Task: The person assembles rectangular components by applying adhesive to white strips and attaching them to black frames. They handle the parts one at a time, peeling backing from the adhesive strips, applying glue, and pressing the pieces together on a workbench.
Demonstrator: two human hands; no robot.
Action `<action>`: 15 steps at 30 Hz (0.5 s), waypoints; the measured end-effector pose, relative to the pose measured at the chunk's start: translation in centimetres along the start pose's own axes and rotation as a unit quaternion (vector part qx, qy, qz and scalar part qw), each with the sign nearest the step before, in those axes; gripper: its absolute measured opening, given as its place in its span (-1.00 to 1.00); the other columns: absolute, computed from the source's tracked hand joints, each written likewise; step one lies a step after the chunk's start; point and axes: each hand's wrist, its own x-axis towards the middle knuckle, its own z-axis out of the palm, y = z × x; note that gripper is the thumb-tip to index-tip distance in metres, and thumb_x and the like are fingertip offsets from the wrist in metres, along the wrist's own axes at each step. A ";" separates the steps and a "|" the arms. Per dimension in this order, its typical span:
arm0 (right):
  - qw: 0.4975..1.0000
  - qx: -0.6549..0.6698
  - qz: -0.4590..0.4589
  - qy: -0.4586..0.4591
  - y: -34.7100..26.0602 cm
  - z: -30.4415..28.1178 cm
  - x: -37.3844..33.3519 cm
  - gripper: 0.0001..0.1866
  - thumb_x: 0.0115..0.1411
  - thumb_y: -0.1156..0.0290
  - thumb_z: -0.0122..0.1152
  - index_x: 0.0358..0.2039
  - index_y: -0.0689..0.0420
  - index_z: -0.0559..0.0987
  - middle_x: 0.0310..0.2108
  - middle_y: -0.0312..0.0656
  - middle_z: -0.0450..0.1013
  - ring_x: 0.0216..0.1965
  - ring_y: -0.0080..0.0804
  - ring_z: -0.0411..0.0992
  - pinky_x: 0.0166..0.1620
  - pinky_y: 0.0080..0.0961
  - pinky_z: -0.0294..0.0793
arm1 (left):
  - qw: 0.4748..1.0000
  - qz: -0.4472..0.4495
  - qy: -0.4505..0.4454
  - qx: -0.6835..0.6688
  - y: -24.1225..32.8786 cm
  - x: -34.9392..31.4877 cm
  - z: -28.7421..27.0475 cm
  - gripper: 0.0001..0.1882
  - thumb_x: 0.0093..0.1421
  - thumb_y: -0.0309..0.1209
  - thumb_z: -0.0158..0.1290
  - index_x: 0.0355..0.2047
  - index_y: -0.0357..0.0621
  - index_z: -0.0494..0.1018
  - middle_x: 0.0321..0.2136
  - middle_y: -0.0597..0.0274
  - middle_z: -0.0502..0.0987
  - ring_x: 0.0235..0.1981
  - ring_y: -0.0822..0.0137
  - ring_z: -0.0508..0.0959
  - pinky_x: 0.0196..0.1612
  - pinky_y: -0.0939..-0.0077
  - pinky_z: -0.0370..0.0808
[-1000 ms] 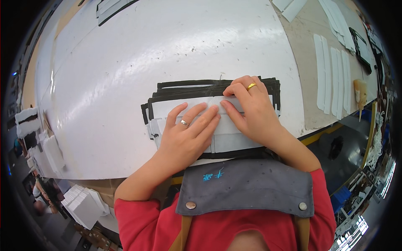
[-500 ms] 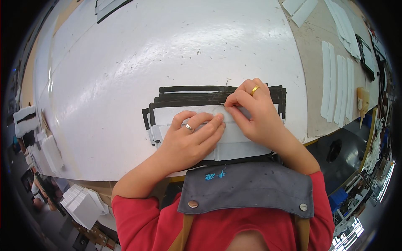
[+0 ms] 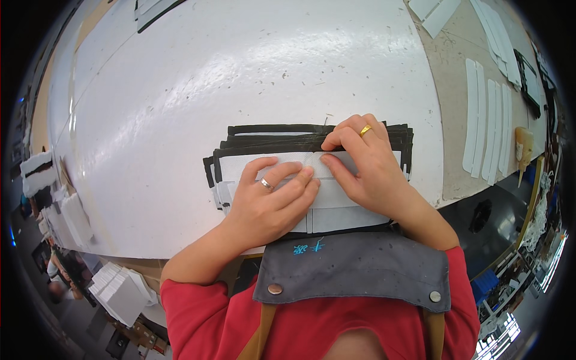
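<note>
A stack of flat white and pale grey panels (image 3: 348, 219) with black edging strips (image 3: 264, 144) lies at the table's near edge, in front of my body. On the top panel rests my left hand (image 3: 270, 195), with its fingers spread and their tips near the panel's upper middle. Just to its right, my right hand (image 3: 378, 165) is over the black edging. The right thumb and forefinger are a little apart, one on each side of the edging's lower border. A thin thread-like line (image 3: 309, 157) shows between the two hands. Nothing held is visible in either hand.
Long white strips (image 3: 474, 120) and a yellowish bottle with a narrow tip (image 3: 523, 147) are on the beige board at right. A black-edged piece (image 3: 150, 15) lies at the far left of the white table (image 3: 180, 150). White panels (image 3: 120, 291) are stacked below left.
My right thumb and forefinger have parted from a pinch at the black edging. My left fingers have shifted slightly left and down, still on the panel.
</note>
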 end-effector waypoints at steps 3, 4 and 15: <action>1.000 0.011 0.011 -0.017 0.1 0.1 0.2 -0.85 -0.05 0.49 0.20 -0.45 0.10 0.41 -0.43 -0.26 0.31 -0.33 -0.32 0.25 -0.23 -0.42 0.18 | 1.000 -0.007 0.010 0.004 -0.1 -0.5 0.1 -0.77 -0.09 -0.45 0.06 -0.34 -0.12 0.47 -0.30 0.33 0.47 -0.17 0.39 0.45 -0.08 0.33 0.32; 1.000 0.004 0.020 -0.023 0.1 0.0 0.1 -0.85 -0.05 0.48 0.20 -0.45 0.10 0.42 -0.44 -0.26 0.32 -0.33 -0.32 0.25 -0.23 -0.42 0.18 | 1.000 -0.012 0.010 -0.005 -0.2 -0.7 0.2 -0.74 -0.13 -0.50 0.06 -0.33 -0.12 0.48 -0.28 0.31 0.48 -0.16 0.36 0.46 -0.07 0.31 0.33; 0.999 -0.015 0.022 -0.027 -0.5 -0.1 0.3 -0.88 -0.02 0.48 0.19 -0.48 0.14 0.42 -0.47 -0.27 0.33 -0.33 -0.33 0.25 -0.22 -0.42 0.17 | 0.971 -0.234 0.038 0.031 -1.2 -7.0 -2.2 -0.64 0.09 -0.52 -0.08 -0.05 -0.23 0.35 -0.05 0.04 0.39 0.04 0.10 0.35 0.15 0.13 0.18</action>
